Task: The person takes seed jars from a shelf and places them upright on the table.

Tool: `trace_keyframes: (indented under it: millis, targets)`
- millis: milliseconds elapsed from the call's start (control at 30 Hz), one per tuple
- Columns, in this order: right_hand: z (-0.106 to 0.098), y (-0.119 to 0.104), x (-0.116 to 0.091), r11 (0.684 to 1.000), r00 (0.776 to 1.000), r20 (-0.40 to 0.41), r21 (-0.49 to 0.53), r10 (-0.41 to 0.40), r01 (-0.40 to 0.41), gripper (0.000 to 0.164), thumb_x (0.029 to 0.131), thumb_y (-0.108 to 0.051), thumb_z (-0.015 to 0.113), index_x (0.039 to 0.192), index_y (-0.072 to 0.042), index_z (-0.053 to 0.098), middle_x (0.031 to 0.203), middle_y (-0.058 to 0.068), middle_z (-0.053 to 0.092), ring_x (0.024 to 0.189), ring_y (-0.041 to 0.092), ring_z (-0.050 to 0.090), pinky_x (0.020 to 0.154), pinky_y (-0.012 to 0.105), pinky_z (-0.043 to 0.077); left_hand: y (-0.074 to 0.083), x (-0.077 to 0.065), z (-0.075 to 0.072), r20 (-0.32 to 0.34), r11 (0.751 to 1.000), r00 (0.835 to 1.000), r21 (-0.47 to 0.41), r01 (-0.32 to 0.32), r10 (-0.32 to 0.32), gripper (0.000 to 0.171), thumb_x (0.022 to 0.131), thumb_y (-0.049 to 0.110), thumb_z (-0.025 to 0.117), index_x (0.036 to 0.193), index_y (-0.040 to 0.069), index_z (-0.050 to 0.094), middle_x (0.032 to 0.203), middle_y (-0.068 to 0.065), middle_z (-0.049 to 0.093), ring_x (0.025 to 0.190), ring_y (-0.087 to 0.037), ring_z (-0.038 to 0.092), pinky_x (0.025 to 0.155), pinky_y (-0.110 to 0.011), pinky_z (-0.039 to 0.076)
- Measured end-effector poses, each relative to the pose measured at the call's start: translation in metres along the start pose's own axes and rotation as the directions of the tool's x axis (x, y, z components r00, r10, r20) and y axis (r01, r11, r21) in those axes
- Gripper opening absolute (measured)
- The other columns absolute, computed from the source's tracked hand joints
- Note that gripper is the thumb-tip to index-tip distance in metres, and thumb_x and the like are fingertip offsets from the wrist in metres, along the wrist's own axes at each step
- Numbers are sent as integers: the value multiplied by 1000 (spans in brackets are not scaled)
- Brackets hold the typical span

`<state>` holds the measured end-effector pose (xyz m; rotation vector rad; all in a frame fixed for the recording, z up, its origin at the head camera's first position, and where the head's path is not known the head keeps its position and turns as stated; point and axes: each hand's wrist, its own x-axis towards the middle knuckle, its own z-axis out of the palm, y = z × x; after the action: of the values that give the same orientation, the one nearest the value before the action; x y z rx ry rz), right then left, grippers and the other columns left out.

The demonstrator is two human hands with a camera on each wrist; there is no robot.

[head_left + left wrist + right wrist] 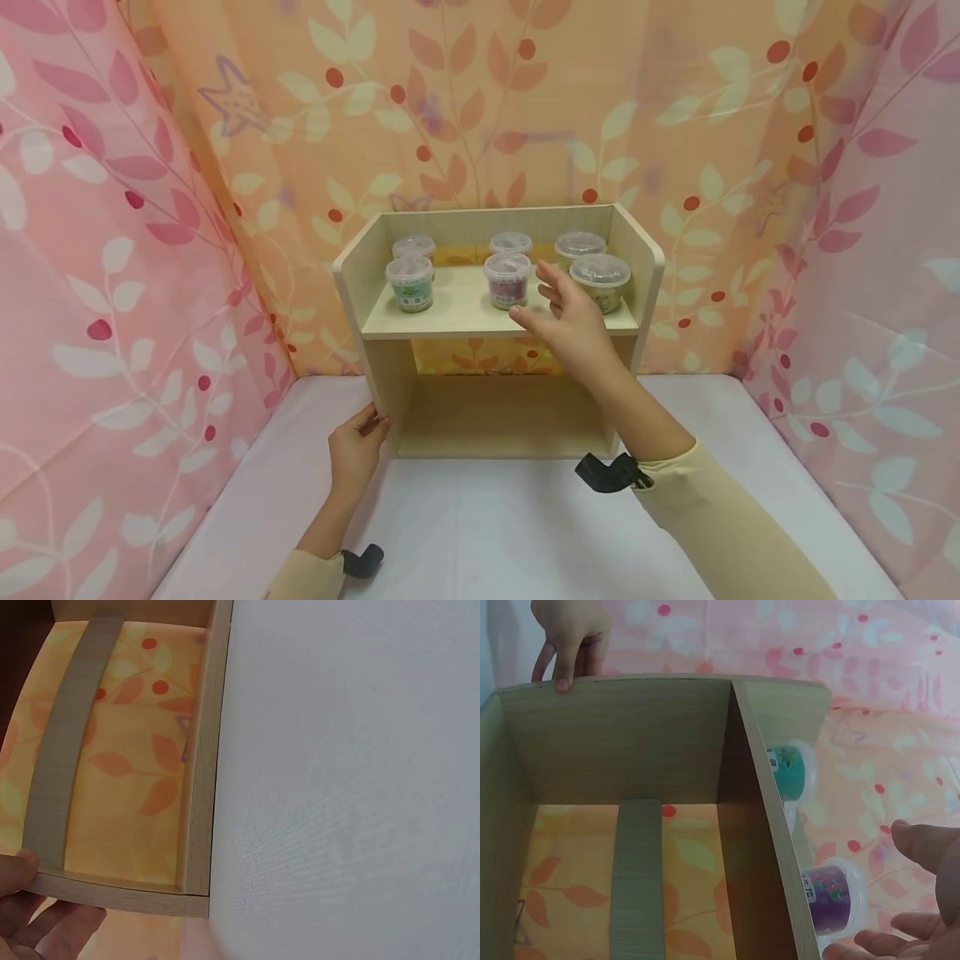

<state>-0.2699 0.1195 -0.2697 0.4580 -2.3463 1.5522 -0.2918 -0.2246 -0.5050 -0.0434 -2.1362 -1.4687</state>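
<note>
A small pale wooden shelf (480, 333) stands on the table. My left hand (356, 450) pinches the front edge of its left side panel low down, thumb on the inner face and fingers outside, as the left wrist view shows (45, 922). My right hand (573, 325) is held at the upper board, thumb and fingers spread apart, with nothing between them. Just left of its fingertips stands a clear lidded tub with purple contents (507, 282). Close behind that hand is a wider lidded tub with greenish contents (602, 279), partly covered by it.
A tub with green contents (410, 283) stands at the upper board's left. Behind the front tubs are a back left tub (414, 247), a back middle tub (512, 242) and a back right tub (580, 245). Patterned curtains (480, 108) enclose the white table (465, 525).
</note>
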Motion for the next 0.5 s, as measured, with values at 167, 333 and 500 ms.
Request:
trace_keyframes:
  millis: [167,333,500]
  targets:
    - [5,1,13,998,1000,10,50,28,-29,87,90,-31,81,160,-12,33,165,6,36,149,31,39,124,48,32,3,0,-1,9,999,1000,-26,20,-19,38,86,1,81,124,-2,72,116,-21,74,100,-36,74,72,-12,57]
    - [9,1,22,998,998,-3,25,60,-60,89,90,-30,81,160,-11,31,167,5,32,150,33,37,123,49,34,4,-1,-2,10,999,999,-40,37,-37,38,86,1,81,124,-2,72,116,-21,73,101,-34,74,72,-12,57]
    - [10,1,30,995,995,0,18,100,-100,88,90,-32,81,160,-13,31,167,4,32,149,34,37,118,49,41,3,0,-1,16,999,999,-31,44,-44,39,87,1,80,124,-3,71,117,-22,73,102,-34,74,72,-12,57]
